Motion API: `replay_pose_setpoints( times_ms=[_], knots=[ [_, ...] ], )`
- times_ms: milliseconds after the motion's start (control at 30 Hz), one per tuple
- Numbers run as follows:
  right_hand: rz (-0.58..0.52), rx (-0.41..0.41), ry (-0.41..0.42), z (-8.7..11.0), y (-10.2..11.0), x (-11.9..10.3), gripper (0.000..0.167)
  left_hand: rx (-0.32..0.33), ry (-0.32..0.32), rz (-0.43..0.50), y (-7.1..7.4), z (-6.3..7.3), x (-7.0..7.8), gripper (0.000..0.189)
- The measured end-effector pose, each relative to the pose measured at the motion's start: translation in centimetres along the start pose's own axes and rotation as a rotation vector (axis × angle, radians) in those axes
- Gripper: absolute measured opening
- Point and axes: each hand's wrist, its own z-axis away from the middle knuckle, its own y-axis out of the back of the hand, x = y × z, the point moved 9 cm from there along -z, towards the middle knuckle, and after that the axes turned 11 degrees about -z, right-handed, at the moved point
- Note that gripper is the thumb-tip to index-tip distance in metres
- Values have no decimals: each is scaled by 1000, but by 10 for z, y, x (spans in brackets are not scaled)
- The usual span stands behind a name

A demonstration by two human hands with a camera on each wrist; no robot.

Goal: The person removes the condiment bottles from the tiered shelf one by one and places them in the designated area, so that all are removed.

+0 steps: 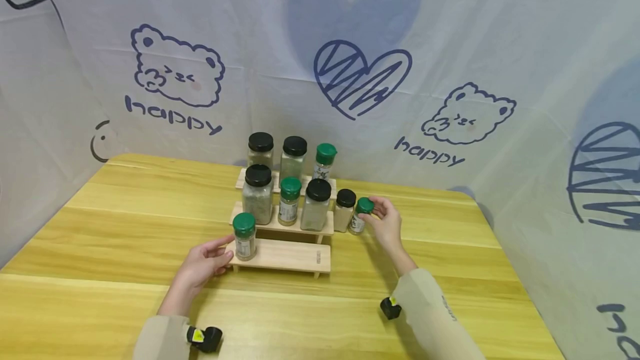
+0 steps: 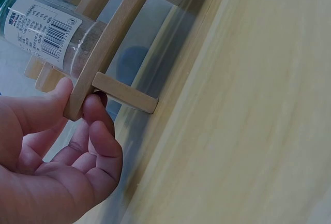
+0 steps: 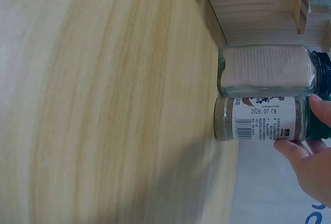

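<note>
My left hand (image 1: 202,264) pinches the left end of the lowest step of a wooden spice rack (image 1: 290,254), thumb on top and a finger beneath in the left wrist view. A green-capped spice jar (image 1: 245,236) stands on that step close to the thumb. Over on the right, my right hand (image 1: 386,224) grips another green-capped spice jar (image 1: 358,221) near its cap. That jar stands upright on the table, side by side with a black-capped jar (image 3: 266,70) that holds pale powder.
On the middle step stand two black-capped jars (image 1: 258,196) (image 1: 316,207) with a green-capped jar (image 1: 289,201) between them. Three more jars, one of them green-capped (image 1: 324,161), occupy the top step. A printed cloth (image 1: 280,43) hangs behind the wooden table (image 1: 125,226).
</note>
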Motion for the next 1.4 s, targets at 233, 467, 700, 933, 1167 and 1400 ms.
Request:
replay_pose_setpoints(
  times_ms=[233, 467, 700, 933, 1167, 1400],
  knots=[
    [9, -22, 14, 0, -2, 0, 41, -5, -4, 3, -1, -1, 0, 46],
    [-34, -17, 0, 1, -3, 2, 42, -9, -8, 7, 0, -1, -1, 46],
    [-58, -9, -19, 7, -4, 5, 51, -5, -12, 7, 0, -2, -1, 47],
    [-88, -1, 18, 13, -2, -1, 48, -5, -10, 4, 0, -2, 0, 46],
    [-141, 25, 32, 21, 3, -1, 39, -2, -3, 4, 0, -1, 1, 46],
    [-109, 55, 15, 32, 7, -4, 32, -8, -2, 8, -1, -1, 0, 47]
  ],
)
